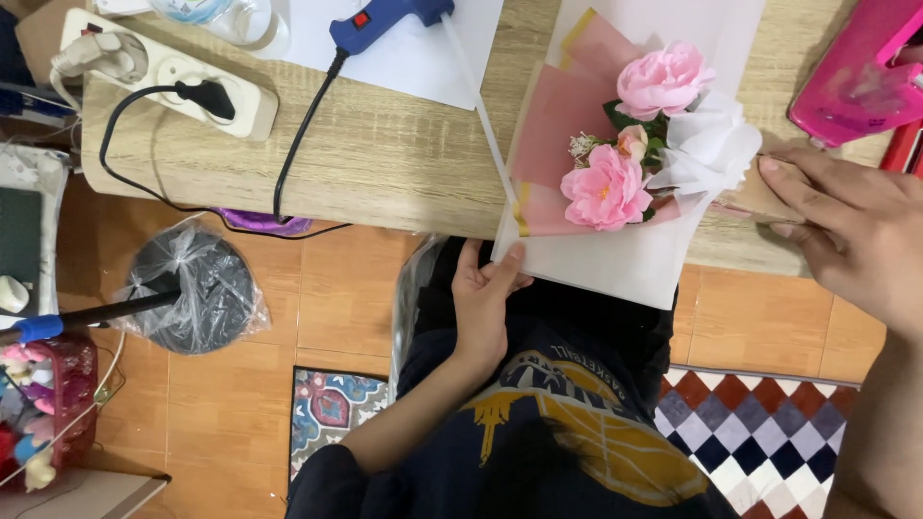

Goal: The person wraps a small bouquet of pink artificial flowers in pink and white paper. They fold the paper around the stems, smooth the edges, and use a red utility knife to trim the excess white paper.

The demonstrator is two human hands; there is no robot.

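My left hand (484, 293) pinches the near-left corner of the white wrap (615, 264), I judge to hold the sheet flat at the table (385, 163) edge. My right hand (851, 226) clasps the bouquet (635, 144) at its stem end on the right, fingers closed around it, steadying it. The bouquet lies across the table's near edge, long axis left–right, pink blooms pointing left and slightly far. A glue gun (380, 19) rests at the far side, its stick reaching toward the wrap.

blue glue gun (385, 19), white power strip (163, 72), patterned rug (760, 432).
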